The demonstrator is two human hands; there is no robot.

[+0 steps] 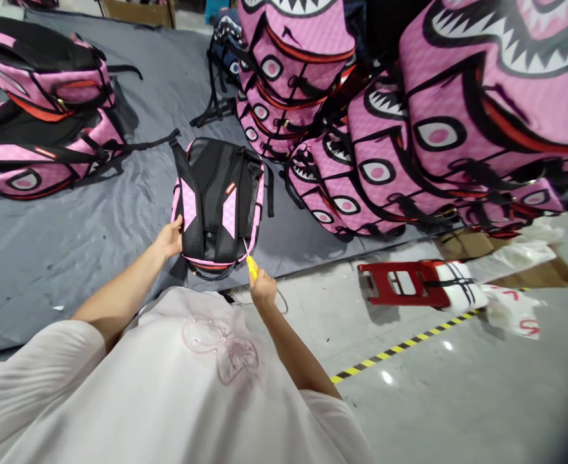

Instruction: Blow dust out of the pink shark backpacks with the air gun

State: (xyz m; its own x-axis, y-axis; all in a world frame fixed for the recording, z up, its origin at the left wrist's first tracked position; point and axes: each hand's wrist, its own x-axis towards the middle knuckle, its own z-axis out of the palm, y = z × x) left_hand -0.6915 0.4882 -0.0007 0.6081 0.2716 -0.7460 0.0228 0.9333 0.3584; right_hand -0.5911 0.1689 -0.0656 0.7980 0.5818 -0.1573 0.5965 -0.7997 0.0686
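A pink and black backpack [218, 200] lies back side up on the grey sheet [71, 245], its padded black straps facing me. My left hand [169, 238] grips its lower left edge. My right hand [263, 288] is closed around a small yellow-handled tool [251, 266], whose thin tip points at the backpack's lower right corner.
A tall heap of pink shark-mouth backpacks [409, 129] fills the right and back. Two more backpacks [37, 116] lie at the far left on the sheet. A red folded stool [400, 283], cardboard and plastic wrap sit on the shiny floor by a yellow-black tape line [400, 348].
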